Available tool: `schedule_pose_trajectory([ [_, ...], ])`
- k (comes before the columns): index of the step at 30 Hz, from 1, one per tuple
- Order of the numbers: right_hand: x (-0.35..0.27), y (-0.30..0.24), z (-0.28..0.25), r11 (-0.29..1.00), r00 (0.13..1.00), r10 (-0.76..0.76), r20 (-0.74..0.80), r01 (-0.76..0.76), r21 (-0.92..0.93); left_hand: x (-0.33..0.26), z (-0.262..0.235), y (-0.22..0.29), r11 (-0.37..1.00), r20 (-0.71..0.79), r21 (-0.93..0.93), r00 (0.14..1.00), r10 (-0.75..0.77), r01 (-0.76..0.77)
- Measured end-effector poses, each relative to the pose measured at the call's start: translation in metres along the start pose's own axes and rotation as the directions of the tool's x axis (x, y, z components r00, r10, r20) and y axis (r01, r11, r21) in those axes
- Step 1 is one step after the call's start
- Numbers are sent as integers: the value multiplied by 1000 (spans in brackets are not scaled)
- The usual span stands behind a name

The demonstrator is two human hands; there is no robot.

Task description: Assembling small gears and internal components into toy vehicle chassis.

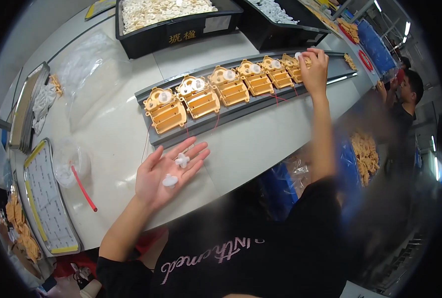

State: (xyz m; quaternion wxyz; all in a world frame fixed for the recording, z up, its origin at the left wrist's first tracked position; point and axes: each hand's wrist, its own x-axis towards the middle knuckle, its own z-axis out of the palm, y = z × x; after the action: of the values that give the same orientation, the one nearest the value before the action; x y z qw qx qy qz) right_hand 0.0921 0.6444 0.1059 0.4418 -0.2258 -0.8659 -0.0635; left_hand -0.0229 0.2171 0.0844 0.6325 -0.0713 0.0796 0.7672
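Gears (176, 170) on open left hand (167, 174)

Factory assembly line. A long white workbench (261, 144) carries a grey conveyor track (241, 107) holding a row of identical orange plastic housings (221, 87). At 12 o'clock, black bins (181, 30) contain bulk white parts. At 9 o'clock lie a laminated instruction sheet (47, 198) and stacked metal trays (24, 111). At 3 o'clock another worker (405, 94) stands at the same line
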Motion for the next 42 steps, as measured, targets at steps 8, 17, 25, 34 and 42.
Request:
schedule_pose_trajectory([
  [8,-3,26,30,1000,986,12,168,-9,-18,-2,-1,2,1000,-12,-21,1000,23,-24],
  [17,-6,31,40,982,958,183,220,-189,4,-4,-2,4,999,-1,1,999,39,-39],
  [25,-13,37,37,968,940,249,232,-252,-19,-3,-3,5,999,7,25,999,34,-34],
  [34,-28,-156,-67,732,919,-312,242,70,678,-3,-8,4,1000,53,-6,999,-5,6],
  [42,-77,-243,-57,430,644,-759,98,382,818,-7,-11,5,998,32,55,999,-39,37],
])
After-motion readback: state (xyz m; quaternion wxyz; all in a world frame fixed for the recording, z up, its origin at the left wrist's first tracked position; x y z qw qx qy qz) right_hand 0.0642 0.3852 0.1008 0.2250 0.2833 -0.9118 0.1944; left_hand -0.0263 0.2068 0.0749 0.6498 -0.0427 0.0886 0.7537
